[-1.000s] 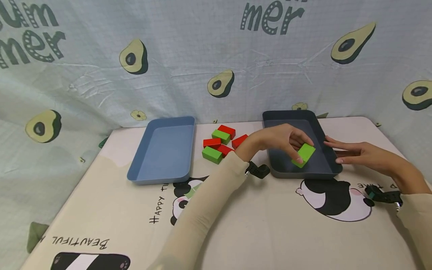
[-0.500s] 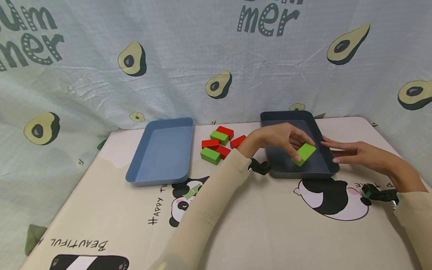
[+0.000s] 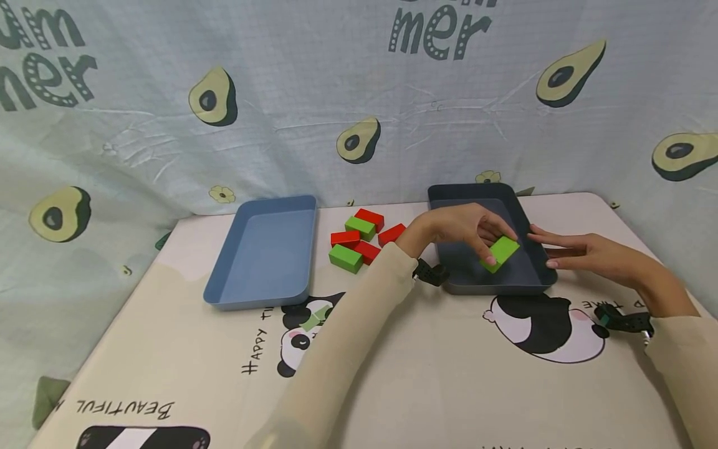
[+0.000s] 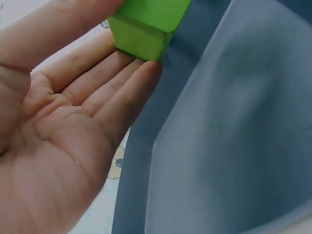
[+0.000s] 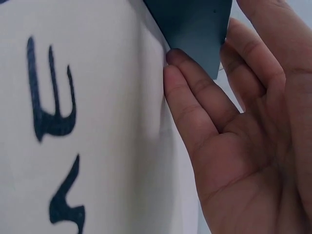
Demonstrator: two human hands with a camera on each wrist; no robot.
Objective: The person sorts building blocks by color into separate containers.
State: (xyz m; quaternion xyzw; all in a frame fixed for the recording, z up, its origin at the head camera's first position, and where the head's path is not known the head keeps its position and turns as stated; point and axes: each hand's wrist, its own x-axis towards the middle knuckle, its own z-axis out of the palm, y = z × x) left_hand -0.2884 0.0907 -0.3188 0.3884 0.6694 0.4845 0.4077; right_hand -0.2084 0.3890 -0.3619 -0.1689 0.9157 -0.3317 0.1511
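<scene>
Left hand [image 3: 461,226] – pinching green block [image 3: 503,251] between thumb and fingers, block over dark tray [image 3: 496,289]; cannot tell if it touches tray floor; right hand [image 3: 597,254] – grip loose, fingers extended at that tray's right wall; red and green blocks [image 3: 345,239] clustered on table [image 3: 449,374], just beside blue tray [image 3: 269,249].

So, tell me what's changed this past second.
Nothing was taken hold of or let go. The head view shifted slightly, so everything sits a little further left. The left hand still pinches the green block over the dark tray; the right hand stays at the tray's right side. The loose blocks and blue tray stayed put.
</scene>
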